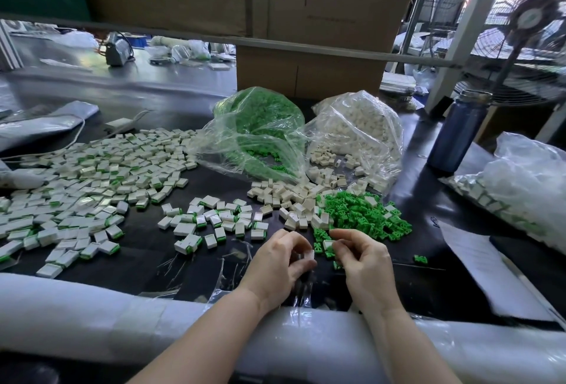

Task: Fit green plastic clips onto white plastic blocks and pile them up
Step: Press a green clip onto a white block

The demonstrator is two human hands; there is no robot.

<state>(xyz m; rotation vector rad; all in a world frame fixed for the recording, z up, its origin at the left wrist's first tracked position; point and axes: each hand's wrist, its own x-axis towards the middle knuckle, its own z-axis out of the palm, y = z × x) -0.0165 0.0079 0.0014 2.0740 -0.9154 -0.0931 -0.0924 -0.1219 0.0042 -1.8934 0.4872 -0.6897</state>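
Note:
My left hand (277, 264) pinches a white plastic block (308, 254) at its fingertips, low over the dark table. Just to its right, my right hand (361, 258) pinches another white block with green on it (328, 245). Loose green clips (361, 215) lie heaped just beyond my right hand, with bare white blocks (291, 197) beside them. Fitted white-and-green blocks spread in a small group (214, 221) ahead of my left hand and in a wide pile (92, 181) at the left.
An open bag of green clips (260, 129) and an open bag of white blocks (355, 132) sit behind the heaps. A blue bottle (459, 132) stands at right, near a bag of blocks (514, 187) and a paper sheet (477, 264). Cardboard boxes (309, 71) stand behind. White foam padding (92, 316) lines the near edge.

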